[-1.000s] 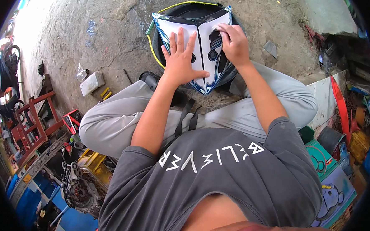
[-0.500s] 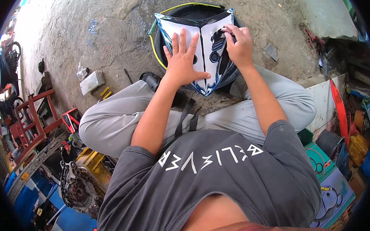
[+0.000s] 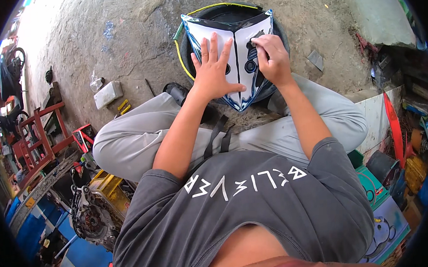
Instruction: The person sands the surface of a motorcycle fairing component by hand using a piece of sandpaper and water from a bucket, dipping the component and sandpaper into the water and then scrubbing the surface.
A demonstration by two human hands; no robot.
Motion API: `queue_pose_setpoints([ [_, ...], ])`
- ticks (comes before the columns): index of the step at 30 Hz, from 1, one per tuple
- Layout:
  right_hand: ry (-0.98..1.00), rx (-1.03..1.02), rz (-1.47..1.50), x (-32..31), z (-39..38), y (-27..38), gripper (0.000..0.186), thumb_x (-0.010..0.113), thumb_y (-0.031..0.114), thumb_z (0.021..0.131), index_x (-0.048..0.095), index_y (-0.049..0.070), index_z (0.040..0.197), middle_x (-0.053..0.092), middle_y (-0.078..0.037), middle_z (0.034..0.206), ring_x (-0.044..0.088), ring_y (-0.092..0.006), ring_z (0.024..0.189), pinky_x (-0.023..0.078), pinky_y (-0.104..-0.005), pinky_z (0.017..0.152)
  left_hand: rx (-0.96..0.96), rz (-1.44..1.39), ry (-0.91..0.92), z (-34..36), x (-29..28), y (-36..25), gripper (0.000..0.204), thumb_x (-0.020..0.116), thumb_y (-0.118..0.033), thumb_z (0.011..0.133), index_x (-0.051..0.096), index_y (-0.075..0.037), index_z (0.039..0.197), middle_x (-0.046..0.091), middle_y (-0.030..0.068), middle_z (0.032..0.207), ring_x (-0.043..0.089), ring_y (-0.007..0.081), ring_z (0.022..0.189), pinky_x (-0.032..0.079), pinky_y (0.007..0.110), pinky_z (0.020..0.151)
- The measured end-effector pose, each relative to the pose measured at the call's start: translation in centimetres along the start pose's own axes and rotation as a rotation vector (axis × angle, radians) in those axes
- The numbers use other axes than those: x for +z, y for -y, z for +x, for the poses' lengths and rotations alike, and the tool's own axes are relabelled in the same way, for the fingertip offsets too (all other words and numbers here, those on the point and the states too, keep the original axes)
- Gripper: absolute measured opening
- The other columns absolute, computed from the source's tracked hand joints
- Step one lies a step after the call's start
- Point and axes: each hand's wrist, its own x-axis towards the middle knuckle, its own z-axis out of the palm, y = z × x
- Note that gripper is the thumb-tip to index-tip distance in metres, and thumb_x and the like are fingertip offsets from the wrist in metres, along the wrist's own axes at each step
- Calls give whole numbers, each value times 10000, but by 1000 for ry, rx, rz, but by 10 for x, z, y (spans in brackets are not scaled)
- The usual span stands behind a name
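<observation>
A white motorbike body panel (image 3: 232, 28), V-shaped with a dark centre line, dark patches and blue-edged trim, rests over a black tub or tyre (image 3: 227, 9) on the concrete ground. My left hand (image 3: 214, 70) lies spread on its left half, fingers pointing away from me. My right hand (image 3: 272, 62) has its fingers bent together on the right half, at the dark patch (image 3: 251, 51); whatever is in them is too small to make out. A yellow hose (image 3: 178, 53) curves round the tub's left and back.
At the left are a white block (image 3: 107, 95), yellow-handled tool (image 3: 123, 107), red wooden frame (image 3: 39, 133), engine casing (image 3: 91, 219) and motorbike (image 3: 10, 71). At the right are a metal scrap (image 3: 315, 60), red panel (image 3: 392, 124) and teal cases (image 3: 372, 188). My crossed legs flank the tub.
The panel and both hands have shifted slightly right in the picture. My right hand has moved down a little along the dark patch, while my left stays spread.
</observation>
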Motion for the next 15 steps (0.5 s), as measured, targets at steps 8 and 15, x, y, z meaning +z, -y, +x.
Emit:
queue_pose_setpoints([
  [8, 28, 294, 130, 4, 3, 4, 205, 721, 30, 956, 758, 46, 1158, 735, -124, 939, 691, -314, 899, 567, -402, 864, -9, 6, 6, -1, 1, 0, 1522, 977, -666, 545, 162, -263, 1767, -19, 249, 1821, -47, 527, 1660, 93, 834, 1207],
  [15, -66, 358, -103, 12, -8, -15, 340, 853, 153, 876, 758, 62, 1190, 704, -133, 1201, 627, -303, 1137, 504, -412, 1005, 0, 0, -11, 0, 0, 0, 1495, 983, -633, 556, 176, -274, 1763, 4, 244, 1821, -14, 526, 1662, 112, 830, 1214],
])
